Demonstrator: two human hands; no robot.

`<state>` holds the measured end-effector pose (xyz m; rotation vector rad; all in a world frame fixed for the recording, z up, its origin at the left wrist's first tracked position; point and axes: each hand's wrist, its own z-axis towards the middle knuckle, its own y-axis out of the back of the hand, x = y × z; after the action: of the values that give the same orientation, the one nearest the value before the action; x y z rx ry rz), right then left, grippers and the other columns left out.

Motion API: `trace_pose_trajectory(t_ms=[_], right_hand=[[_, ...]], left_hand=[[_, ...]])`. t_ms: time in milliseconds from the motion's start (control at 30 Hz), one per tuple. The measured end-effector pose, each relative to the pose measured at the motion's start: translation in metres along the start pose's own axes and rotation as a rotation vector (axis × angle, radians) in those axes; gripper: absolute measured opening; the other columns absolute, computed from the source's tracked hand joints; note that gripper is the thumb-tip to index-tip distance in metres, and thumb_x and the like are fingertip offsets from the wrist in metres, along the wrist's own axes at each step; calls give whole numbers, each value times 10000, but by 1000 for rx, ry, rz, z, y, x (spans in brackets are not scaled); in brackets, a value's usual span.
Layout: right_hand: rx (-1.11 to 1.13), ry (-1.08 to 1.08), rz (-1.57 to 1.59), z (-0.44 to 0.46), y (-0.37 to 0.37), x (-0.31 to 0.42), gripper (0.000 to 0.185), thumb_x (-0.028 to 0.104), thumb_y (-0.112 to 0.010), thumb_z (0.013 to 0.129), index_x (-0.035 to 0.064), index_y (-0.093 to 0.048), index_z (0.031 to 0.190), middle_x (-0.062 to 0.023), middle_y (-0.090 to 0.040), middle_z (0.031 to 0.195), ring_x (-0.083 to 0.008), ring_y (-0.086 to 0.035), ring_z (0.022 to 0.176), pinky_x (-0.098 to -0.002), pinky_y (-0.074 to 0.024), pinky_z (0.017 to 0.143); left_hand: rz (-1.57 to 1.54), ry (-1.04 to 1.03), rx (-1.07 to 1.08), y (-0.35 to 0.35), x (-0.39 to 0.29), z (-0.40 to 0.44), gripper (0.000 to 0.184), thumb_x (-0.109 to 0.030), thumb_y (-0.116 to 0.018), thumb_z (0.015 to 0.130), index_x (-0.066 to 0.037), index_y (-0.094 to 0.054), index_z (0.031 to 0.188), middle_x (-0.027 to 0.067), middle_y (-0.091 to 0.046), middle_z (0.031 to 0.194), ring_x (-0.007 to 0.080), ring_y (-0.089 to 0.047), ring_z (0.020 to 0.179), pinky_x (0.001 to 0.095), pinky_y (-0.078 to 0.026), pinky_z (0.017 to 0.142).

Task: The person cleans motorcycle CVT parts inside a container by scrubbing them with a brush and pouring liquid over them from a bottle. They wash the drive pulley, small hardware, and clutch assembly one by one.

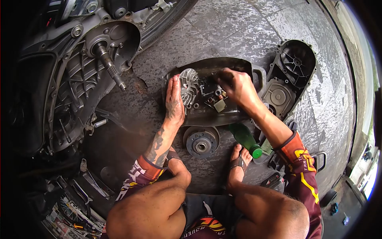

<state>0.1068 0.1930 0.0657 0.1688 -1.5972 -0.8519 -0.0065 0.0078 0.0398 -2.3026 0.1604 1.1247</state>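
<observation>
My left hand (175, 101) is pressed flat against the left side of a finned metal disc (188, 87), which stands in a dark cut-open container (234, 115). Its fingers are straight and close together. On the right, my right hand (238, 87) hovers over the container with its fingers curled inward; whether they hold anything is hidden. Below those fingers lie small metal parts (217, 93) and a pale square piece (219, 105). Two small rings (195, 106) rest near the disc's lower edge.
A round clutch-like part (201, 144) sits below the container, beside a green bottle (246, 139). An engine with a splined shaft (109, 65) stands at upper left. A black cover (296, 63) lies at right. Tools (75, 207) are at lower left.
</observation>
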Motion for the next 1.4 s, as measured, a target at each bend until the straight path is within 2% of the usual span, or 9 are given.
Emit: trace_pose_trajectory(t_ms=[367,533,767,833,900,967,1033,1233,1400], right_hand=[[209,162,225,-1,-10,25,151,135,-665,881,7,-683,961,-208,-677,854,-402,-663,820,-430,-533,697],[93,-52,155,-4,0,46,116,67,-649,882,-38,-692,907,-148,-704,940,-322,-703,787,-370,-538,682],[337,47,182,-7,-3,41,109,73,-652,873,-26,-696,854,-127,-698,892,-321,-689,769,-370,-535,681],[366,106,200,-3,3,37,112,79,-657,873,-22,-695,844,-126,-699,890,-324,-690,765,-371,-538,678],[236,76,45,0,4,26,102,75,-663,869,-16,-688,908,-140,-699,889,-327,-697,778,-374,-543,673],[20,102,92,1,-3,9,131,88,-676,849,13,-628,945,-205,-654,785,-413,-654,790,-444,-534,672],[138,-4,-17,1,-6,-1,132,99,-673,858,15,-645,956,-218,-663,815,-423,-648,793,-445,-534,677],[-28,-107,356,2,12,43,143,114,-662,887,3,-680,975,-192,-703,847,-345,-709,801,-380,-544,703],[26,160,275,3,-9,43,123,55,-657,864,4,-673,975,-190,-694,860,-375,-690,846,-391,-557,730]], left_hand=[[59,66,-79,4,6,17,586,-517,-490,1002,-49,-470,1355,90,-535,1317,202,-530,1196,378,-428,1039],[-60,100,-78,6,4,8,675,-540,-500,989,-43,-403,1435,113,-476,1420,214,-449,1317,379,-368,1108],[-93,43,-111,17,27,5,758,-503,-502,996,-30,-254,1533,127,-218,1614,218,-197,1489,383,-183,1199],[-96,71,-184,9,19,2,755,-515,-497,995,-29,-274,1527,114,-241,1609,212,-231,1475,399,-194,1194],[-124,12,-228,8,17,8,618,-477,-476,1018,-21,-415,1430,103,-514,1390,208,-534,1238,376,-435,1058],[-115,24,-210,-1,7,7,584,-456,-457,1028,-20,-428,1415,106,-529,1374,214,-541,1231,379,-441,1052],[-147,56,-64,1,5,7,548,-435,-451,1031,-20,-452,1388,103,-555,1343,218,-549,1220,380,-445,1047],[-184,43,-154,9,13,5,479,-436,-406,1023,-64,-522,1302,87,-583,1287,231,-558,1205,414,-429,1055],[-207,84,-126,2,13,6,474,-447,-426,1013,-74,-526,1288,71,-589,1254,219,-560,1186,403,-449,1031]])
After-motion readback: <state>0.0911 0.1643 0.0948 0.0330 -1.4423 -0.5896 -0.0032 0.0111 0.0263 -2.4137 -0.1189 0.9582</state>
